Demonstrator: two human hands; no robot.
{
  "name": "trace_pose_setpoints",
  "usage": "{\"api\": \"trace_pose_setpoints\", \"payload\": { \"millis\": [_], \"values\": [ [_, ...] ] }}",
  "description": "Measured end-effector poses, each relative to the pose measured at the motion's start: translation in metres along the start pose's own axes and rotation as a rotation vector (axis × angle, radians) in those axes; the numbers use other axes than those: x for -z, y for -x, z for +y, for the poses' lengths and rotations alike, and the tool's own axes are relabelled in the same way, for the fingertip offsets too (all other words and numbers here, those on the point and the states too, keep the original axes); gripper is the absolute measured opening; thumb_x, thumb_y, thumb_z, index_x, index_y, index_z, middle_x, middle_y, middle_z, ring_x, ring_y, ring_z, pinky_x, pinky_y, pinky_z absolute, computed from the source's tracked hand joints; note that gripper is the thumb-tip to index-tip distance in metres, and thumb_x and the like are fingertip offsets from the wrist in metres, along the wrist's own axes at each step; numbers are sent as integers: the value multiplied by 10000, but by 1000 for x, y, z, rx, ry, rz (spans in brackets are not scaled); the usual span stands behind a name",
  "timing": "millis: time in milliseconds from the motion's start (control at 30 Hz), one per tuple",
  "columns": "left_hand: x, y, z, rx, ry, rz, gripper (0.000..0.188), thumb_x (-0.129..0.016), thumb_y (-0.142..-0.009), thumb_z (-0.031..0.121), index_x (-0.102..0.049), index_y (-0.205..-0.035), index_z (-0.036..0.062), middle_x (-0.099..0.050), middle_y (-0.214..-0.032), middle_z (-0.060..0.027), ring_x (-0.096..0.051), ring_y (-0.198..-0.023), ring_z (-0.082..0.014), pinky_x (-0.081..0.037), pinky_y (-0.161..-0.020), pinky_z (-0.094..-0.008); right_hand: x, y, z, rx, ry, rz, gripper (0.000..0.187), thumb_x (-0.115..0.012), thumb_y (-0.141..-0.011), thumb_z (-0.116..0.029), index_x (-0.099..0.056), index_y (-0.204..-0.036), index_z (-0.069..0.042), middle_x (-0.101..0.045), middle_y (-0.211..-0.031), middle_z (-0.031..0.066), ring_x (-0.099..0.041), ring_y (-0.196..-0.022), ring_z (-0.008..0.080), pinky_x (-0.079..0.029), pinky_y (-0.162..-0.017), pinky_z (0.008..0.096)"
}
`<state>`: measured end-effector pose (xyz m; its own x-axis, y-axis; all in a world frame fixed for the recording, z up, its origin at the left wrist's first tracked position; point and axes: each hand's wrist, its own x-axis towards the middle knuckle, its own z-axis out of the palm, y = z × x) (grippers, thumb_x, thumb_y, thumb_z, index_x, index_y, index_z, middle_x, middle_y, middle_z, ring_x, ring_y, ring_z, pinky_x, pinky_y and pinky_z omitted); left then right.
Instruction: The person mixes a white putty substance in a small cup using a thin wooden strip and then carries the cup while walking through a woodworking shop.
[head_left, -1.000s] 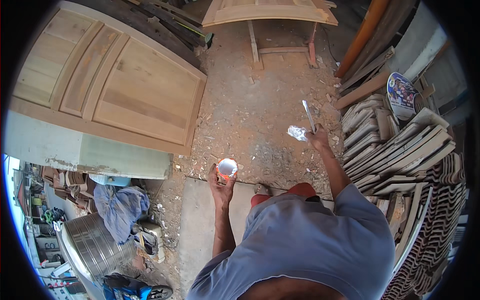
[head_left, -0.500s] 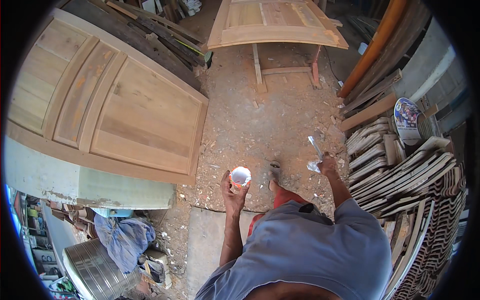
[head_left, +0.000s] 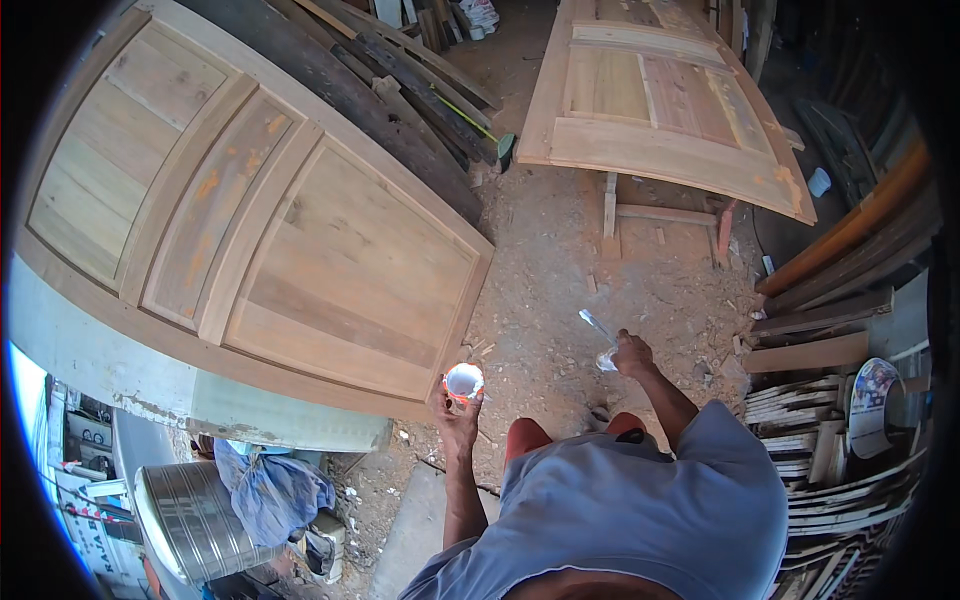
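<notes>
My left hand (head_left: 457, 424) is closed around a small round tub (head_left: 464, 381) with an orange-red outside and a white inside, its mouth facing up. The tub is close to the near corner of a wooden door panel (head_left: 345, 285) on the left. In my right hand (head_left: 633, 354) is a slim tool (head_left: 594, 321) with a pale, shiny end, pointing away from me; its exact kind cannot be made out. A crumpled white or clear piece (head_left: 606, 361), perhaps plastic or cloth, shows beside those fingers.
The left panel lies on a pale green-white box-like support (head_left: 290, 410). A second wooden door (head_left: 640, 140) rests on a trestle (head_left: 665, 213) ahead. Roof tiles (head_left: 790, 430) and planks stand at right. A metal drum (head_left: 195, 525) and blue cloth (head_left: 270, 490) are lower left.
The view has turned so the doors shift rightward and lower in the picture. Both hands still hold their things; the tub is now nearer the left panel's corner.
</notes>
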<state>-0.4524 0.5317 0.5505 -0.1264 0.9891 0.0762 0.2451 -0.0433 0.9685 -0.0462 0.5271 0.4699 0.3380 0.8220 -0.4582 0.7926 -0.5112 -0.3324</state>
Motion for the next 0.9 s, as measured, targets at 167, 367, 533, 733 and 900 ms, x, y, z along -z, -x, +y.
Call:
{"api": "trace_pose_setpoints", "payload": {
  "millis": [167,367,533,733,900],
  "values": [
    [-4,-71,-27,56,-24,49,652,-886,-798,184,-580,-1364,79,-571,-1363,-125,-519,-1300,-263,-410,-1082,-456,67,-104,-152,258,-165,84,533,-781,-858,-277,-527,-1247,-15,-712,-1093,239,-689,-1058,408,-533,-919,500],
    [-9,-227,-42,91,-31,-14,670,-876,-794,165,-565,-1381,81,-602,-1326,-100,-584,-1202,-221,-448,-1027,-423,158,-183,-291,392,-361,177,507,-774,-859,-251,-541,-1225,12,-721,-1027,217,-703,-1007,393,-537,-878,494],
    [-47,-396,-15,-244,-163,-91,724,-907,-735,132,-564,-1372,99,-486,-1491,-176,-460,-1375,-318,-416,-1097,-462,223,-252,-347,429,-613,393,393,-795,-849,-212,-576,-1094,1,-715,-927,167,-710,-891,320,-537,-799,433],
    [-95,-548,33,-446,-77,-235,734,-907,-716,87,-574,-1369,131,-447,-1523,-190,-387,-1440,-344,-374,-1155,-469,271,-321,-394,364,-616,464,317,-771,-879,-179,-574,-1064,-13,-704,-869,136,-693,-810,277,-531,-758,406],
    [-148,-643,15,-363,69,-277,702,-902,-722,80,-593,-1351,126,-443,-1530,-180,-366,-1467,-337,-357,-1172,-468,287,-392,-411,336,-582,413,325,-754,-886,-182,-582,-1112,-25,-717,-906,158,-716,-846,330,-541,-788,439]
  ]
}}
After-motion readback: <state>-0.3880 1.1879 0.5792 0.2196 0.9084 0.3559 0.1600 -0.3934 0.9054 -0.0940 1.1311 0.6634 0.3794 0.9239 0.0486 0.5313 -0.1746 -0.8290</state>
